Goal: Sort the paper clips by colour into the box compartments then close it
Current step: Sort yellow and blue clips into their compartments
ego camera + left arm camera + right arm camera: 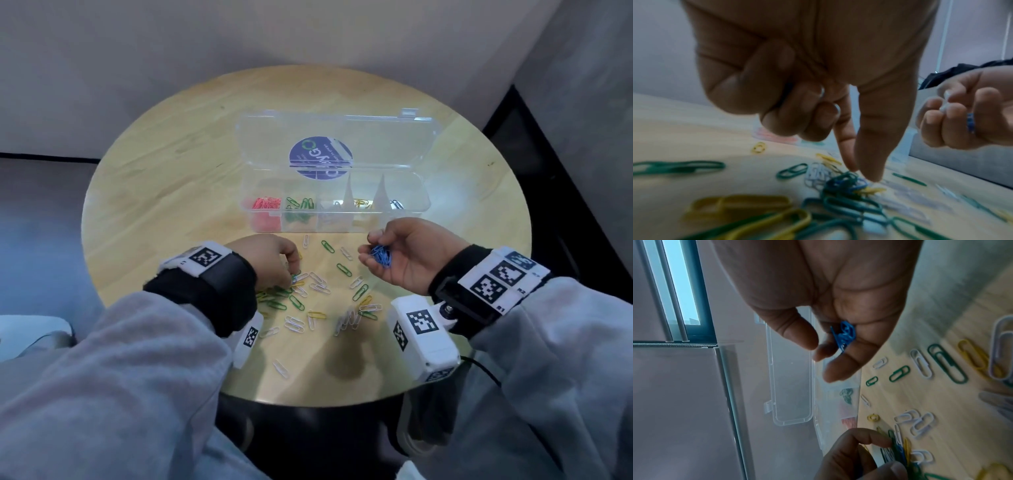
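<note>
A bunch of blue paper clips [844, 334] is held in the cupped right hand [828, 305]. Beyond it, the clear box [791, 369] is seen with its lid open. Green, white and yellow clips [945, 365] are scattered on the bench [941, 402], where the left hand [855, 456] pinches into a mixed heap.

The head camera looks steeply down on the round desk [205, 144] from above. Each wrist camera sits close behind its fingers; all share the scattered clips [318, 284].
</note>
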